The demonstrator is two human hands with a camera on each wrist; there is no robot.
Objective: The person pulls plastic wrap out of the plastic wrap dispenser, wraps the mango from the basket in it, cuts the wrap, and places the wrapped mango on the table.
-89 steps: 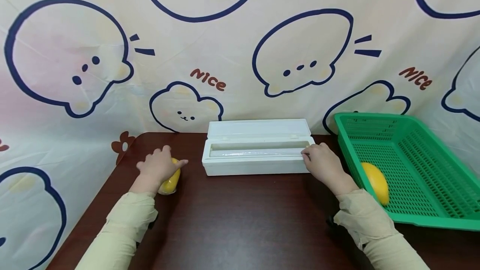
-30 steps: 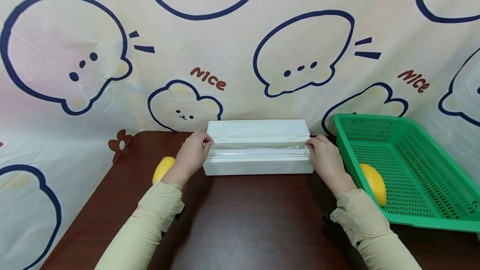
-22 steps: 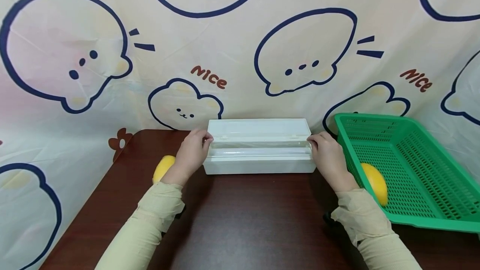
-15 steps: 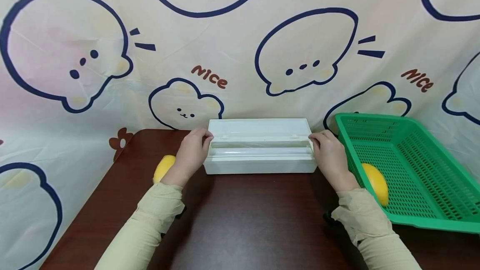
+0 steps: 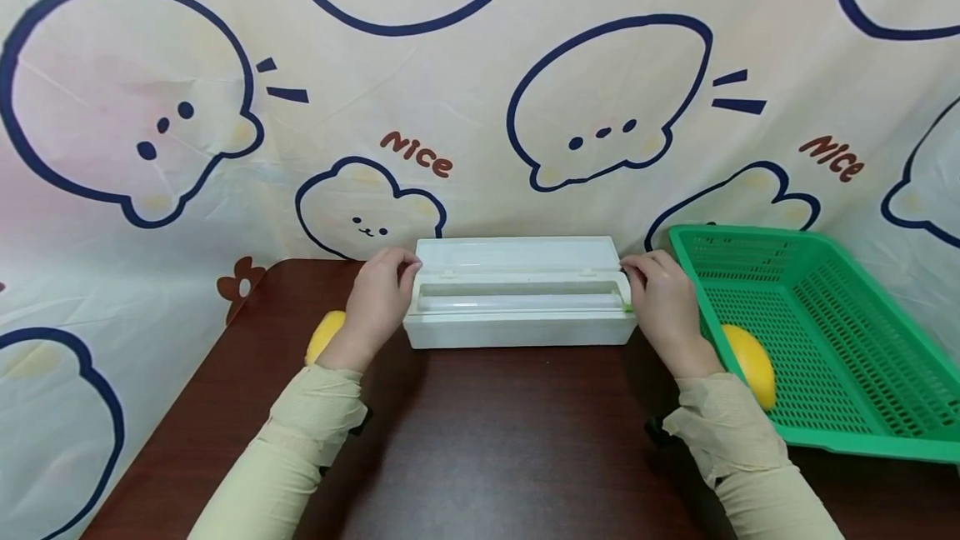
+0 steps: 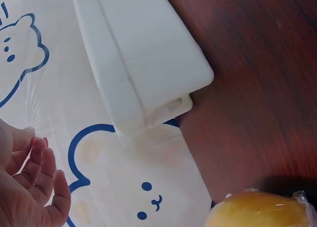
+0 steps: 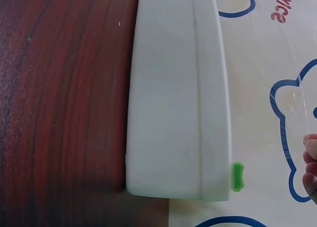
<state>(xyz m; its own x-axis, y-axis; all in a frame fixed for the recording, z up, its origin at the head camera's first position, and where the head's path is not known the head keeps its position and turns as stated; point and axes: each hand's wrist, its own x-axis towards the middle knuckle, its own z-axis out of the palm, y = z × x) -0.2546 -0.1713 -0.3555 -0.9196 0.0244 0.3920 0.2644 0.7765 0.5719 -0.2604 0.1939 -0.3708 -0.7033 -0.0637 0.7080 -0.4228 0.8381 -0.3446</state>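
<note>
A long white cling film dispenser (image 5: 517, 333) stands on the table with its lid tipped back, a roll (image 5: 517, 302) inside. My left hand (image 5: 378, 298) is at its left end, and my right hand (image 5: 666, 307) at its right end. In the left wrist view, thumb and fingertips of the left hand (image 6: 32, 182) pinch clear cling film (image 6: 32, 105), which gathers in creases toward them. The right hand (image 7: 311, 162) pinches the film's other side, its edge faintly visible in the right wrist view. A yellow fruit (image 6: 257, 212), wrapped in film, lies beside my left wrist.
A green plastic basket (image 5: 862, 444) stands on the right, with a yellow mango (image 5: 750, 367) against its left wall. A small green slider (image 7: 237, 176) sticks out near the dispenser's right end. Behind the dark wooden table (image 5: 495, 440) hangs a printed cloth (image 5: 465, 107).
My left hand has left the yellow fruit for the dispenser's left end. Over the last second both hands have risen a little toward the lid, the film between them, uncovering the green slider.
</note>
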